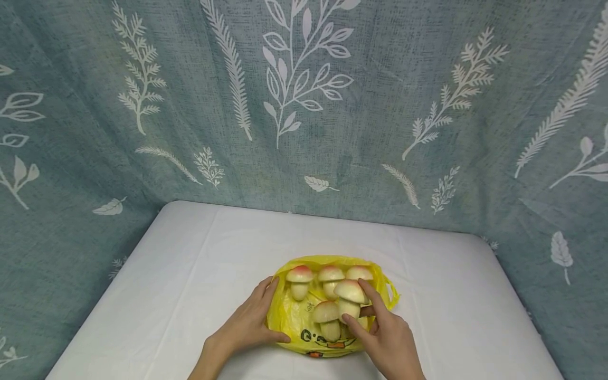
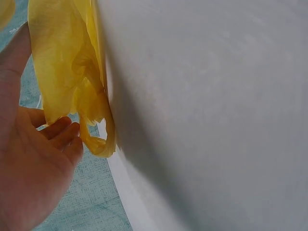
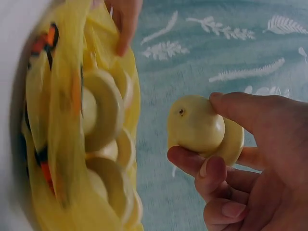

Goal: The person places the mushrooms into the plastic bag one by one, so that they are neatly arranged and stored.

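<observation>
A yellow plastic bag (image 1: 294,316) lies with its mouth spread on the white table. Inside it are several toy mushrooms (image 1: 300,275) with pale stems and reddish-topped caps. My right hand (image 1: 391,338) pinches another toy mushroom (image 1: 350,293) between thumb and fingers, over the bag's right side. In the right wrist view this mushroom (image 3: 195,122) turns its stem end, with a small dark hole, to the camera, beside the bag's mouth. My left hand (image 1: 247,322) holds the bag's left side, thumb in front and fingers towards the back rim; the fingers (image 2: 60,130) curl at the yellow plastic.
A white cloth covers the table (image 1: 228,248). Behind and at both sides hangs a blue-green curtain (image 1: 332,174) with white leaf prints. The bag's handle loop (image 1: 394,295) sticks out at its right end.
</observation>
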A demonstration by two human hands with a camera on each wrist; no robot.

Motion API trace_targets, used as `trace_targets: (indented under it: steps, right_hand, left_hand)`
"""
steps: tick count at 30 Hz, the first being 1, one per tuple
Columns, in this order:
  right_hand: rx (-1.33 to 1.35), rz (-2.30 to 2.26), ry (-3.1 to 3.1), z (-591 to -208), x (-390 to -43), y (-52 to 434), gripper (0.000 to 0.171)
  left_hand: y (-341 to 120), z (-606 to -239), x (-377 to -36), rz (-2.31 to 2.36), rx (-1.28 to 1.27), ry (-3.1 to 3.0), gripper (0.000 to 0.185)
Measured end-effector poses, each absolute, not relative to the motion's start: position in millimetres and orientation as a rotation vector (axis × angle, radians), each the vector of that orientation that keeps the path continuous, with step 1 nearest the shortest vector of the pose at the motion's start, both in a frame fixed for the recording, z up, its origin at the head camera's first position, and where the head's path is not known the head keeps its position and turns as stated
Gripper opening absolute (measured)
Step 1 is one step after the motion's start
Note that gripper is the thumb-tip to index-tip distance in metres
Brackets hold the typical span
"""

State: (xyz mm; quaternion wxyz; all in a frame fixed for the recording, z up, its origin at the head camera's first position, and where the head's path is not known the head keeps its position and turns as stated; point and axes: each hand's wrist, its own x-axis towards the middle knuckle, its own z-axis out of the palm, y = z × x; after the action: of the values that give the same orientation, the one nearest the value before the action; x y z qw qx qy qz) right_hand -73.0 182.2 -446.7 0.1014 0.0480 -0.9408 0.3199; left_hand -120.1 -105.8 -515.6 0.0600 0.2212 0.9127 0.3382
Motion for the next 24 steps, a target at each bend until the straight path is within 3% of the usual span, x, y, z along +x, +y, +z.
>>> trace_targets:
  steps: [24]
  right_hand:
    - [0.613,0.992,-2.799,-477,-79,123,0.065]
  left_hand:
    - [-106,-520,-119,1.013,0.725,2.808,0.126]
